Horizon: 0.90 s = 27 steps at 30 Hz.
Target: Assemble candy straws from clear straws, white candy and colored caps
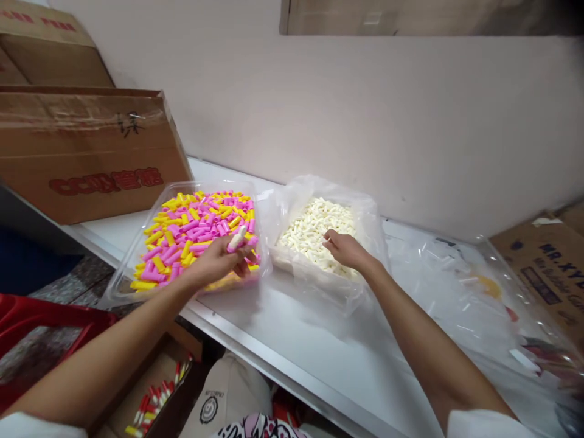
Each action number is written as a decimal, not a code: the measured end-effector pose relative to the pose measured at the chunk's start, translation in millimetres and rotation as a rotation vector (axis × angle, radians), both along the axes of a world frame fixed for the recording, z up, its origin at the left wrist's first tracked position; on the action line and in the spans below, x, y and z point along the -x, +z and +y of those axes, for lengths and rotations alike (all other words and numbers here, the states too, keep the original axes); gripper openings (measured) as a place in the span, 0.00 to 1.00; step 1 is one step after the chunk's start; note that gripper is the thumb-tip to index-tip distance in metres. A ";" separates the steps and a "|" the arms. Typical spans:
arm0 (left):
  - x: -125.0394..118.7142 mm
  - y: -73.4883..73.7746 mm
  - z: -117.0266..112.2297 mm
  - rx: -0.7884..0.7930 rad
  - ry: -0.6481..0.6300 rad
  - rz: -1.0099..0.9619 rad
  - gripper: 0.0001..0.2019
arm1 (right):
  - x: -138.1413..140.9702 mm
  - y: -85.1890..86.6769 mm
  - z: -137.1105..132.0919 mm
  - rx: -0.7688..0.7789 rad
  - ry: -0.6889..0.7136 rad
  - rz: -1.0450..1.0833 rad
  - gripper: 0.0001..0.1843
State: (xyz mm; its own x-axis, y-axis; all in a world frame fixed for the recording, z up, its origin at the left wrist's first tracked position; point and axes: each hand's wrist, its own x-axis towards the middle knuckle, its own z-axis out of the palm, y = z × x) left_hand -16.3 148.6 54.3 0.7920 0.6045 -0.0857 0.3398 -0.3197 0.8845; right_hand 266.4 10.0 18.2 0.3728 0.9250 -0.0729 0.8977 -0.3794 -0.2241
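The left hand (222, 261) is pinching a pink-and-white piece (236, 239) over the tray (119, 291) of tubes (194, 228), a light grip probably serving best, while the right hand (347, 248) is reaching, fingers bent, over white sticks (308, 228) in the bag (314, 280), its grip impossible to tell.

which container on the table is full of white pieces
The plastic-draped container by the right hand; the clear tray by the left hand holds pink and yellow tubes instead.
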 end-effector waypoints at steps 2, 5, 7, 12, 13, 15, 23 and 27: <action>3.6 -1.6 -24.8 0.200 -0.041 -0.148 0.17 | 26.6 13.7 -13.4 -0.255 0.132 0.204 0.15; 4.2 -9.9 -58.6 0.394 -0.091 -0.268 0.16 | 71.2 27.2 -36.1 -0.465 0.233 0.529 0.14; 3.6 -14.6 -74.4 0.489 -0.114 -0.299 0.16 | 93.8 30.3 -49.9 -0.474 0.236 0.642 0.12; 4.0 -14.8 -91.9 0.582 -0.158 -0.334 0.15 | 112.8 33.0 -72.5 -0.494 0.319 0.661 0.10; 4.6 -13.6 -93.8 0.582 -0.169 -0.326 0.16 | 113.4 34.2 -75.6 -0.500 0.333 0.644 0.09; 6.3 -11.5 -97.8 0.539 -0.184 -0.311 0.16 | 115.1 36.2 -80.8 -0.518 0.364 0.615 0.08; 8.7 -15.5 -110.2 0.391 -0.171 -0.300 0.17 | 130.6 31.5 -86.1 -0.570 0.397 0.577 0.08; 6.7 -4.6 -96.0 0.381 -0.294 -0.190 0.13 | 121.7 42.7 -74.2 -0.470 0.430 0.627 0.08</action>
State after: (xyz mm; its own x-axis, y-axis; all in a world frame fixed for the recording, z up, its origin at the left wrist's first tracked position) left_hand -23.0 52.7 49.8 0.9468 0.3077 -0.0944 0.1059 -0.0209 0.9942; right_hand 144.7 -64.2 61.0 0.0064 0.9613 0.2754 0.6012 0.2163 -0.7692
